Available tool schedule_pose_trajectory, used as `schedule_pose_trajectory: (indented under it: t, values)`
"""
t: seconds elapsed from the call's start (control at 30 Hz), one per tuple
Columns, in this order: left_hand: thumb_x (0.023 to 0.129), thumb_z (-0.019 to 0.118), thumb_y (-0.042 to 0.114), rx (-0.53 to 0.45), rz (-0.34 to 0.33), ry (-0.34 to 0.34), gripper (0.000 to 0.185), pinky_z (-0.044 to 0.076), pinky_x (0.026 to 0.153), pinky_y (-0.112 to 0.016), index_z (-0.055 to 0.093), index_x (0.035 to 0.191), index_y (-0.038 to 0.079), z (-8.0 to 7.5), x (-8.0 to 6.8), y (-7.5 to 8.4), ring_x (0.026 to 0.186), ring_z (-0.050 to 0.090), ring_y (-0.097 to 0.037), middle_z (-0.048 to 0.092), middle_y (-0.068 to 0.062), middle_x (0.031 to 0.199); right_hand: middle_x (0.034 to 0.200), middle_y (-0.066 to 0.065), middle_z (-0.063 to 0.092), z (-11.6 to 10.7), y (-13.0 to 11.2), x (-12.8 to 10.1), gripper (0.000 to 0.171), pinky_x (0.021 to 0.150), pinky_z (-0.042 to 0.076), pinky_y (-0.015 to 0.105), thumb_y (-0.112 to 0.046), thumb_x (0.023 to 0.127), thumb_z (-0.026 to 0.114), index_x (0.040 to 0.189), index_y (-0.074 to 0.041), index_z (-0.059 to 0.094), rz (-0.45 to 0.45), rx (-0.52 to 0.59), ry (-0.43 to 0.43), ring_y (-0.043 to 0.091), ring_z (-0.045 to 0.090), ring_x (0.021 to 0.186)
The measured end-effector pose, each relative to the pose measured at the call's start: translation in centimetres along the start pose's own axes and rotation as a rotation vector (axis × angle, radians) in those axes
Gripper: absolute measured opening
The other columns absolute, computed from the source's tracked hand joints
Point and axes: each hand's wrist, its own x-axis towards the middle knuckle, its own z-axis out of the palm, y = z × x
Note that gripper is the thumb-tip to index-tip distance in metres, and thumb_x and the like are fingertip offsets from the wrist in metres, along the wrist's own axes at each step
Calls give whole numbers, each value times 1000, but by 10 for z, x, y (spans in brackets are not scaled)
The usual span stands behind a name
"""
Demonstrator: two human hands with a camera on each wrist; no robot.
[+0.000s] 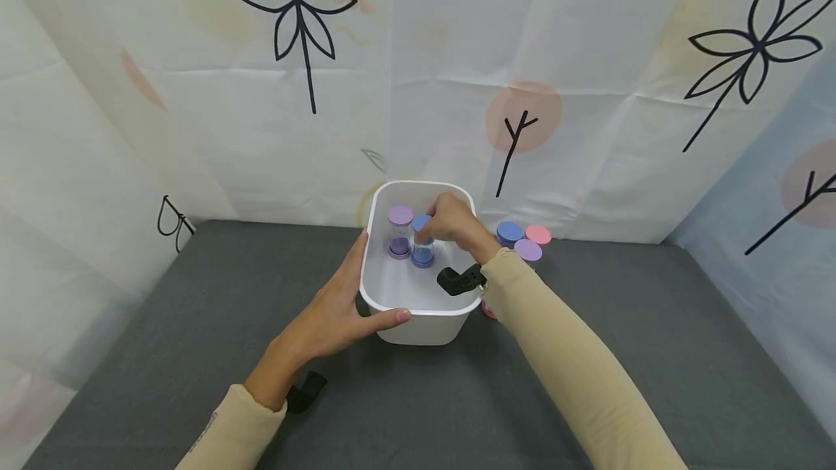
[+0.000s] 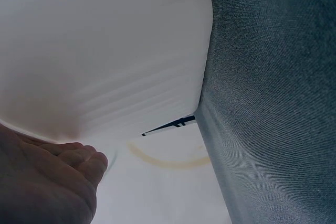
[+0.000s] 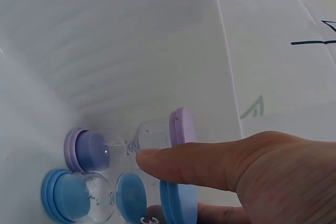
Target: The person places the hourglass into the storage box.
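Inside a white plastic bin (image 1: 421, 325) my right hand (image 1: 455, 223) grips a blue-capped sand timer (image 1: 423, 257) between thumb and fingers. That timer stands upright close to the bin floor, and the right wrist view shows my thumb (image 3: 178, 165) across its upper part. Right beside it is a purple-capped sand timer (image 1: 400, 227), also upright. My left hand (image 1: 333, 314) rests against the bin's near left corner, fingers along the outer left wall and thumb lying on the front rim. In the left wrist view its fingers (image 2: 79, 158) touch the wall near the rim.
Just right of the bin stand more sand timers: a blue one (image 1: 509, 231), a pink one (image 1: 538, 234) and a purple one (image 1: 527, 249), partly hidden by my right sleeve. Another pink piece (image 1: 488, 310) shows beside the sleeve. A patterned cloth (image 1: 431, 129) hangs behind the grey table (image 1: 627, 325).
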Motion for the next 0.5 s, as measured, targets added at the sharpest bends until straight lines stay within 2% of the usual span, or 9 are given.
schedule_pose_trajectory:
  t: [0.17, 0.3, 0.4, 0.5]
  values:
    - [83, 79, 56, 7, -3, 1, 119, 31, 112, -59, -9, 161, 37, 1, 0, 0, 150, 25, -26, 3, 6, 170, 66, 0, 50, 0, 0, -1, 23, 58, 38, 28, -5, 71, 89, 70, -2, 66, -13, -7, 12, 17, 44, 68]
    - [83, 79, 56, 9, -8, 2, 120, 32, 112, -59, -9, 161, 37, 1, 0, 0, 149, 26, -23, 3, 11, 169, 73, 3, 51, -3, -4, -5, 28, 58, 40, 29, -7, 70, 90, 74, -1, 62, -28, -19, 67, 18, 47, 70]
    - [82, 80, 56, 7, -12, 7, 120, 31, 113, -58, -8, 161, 38, 1, 0, 0, 148, 26, -18, 3, 15, 167, 80, 6, 53, -8, -9, -10, 32, 60, 41, 30, -10, 70, 90, 81, 0, 62, -40, -31, 104, 20, 48, 73]
    - [82, 80, 56, 9, -10, 9, 120, 31, 112, -57, -8, 161, 38, 2, -1, -1, 147, 27, -17, 4, 16, 167, 92, 10, 60, -14, -14, -15, 37, 67, 47, 32, -12, 71, 90, 95, 5, 68, -53, -32, 103, 22, 53, 81]
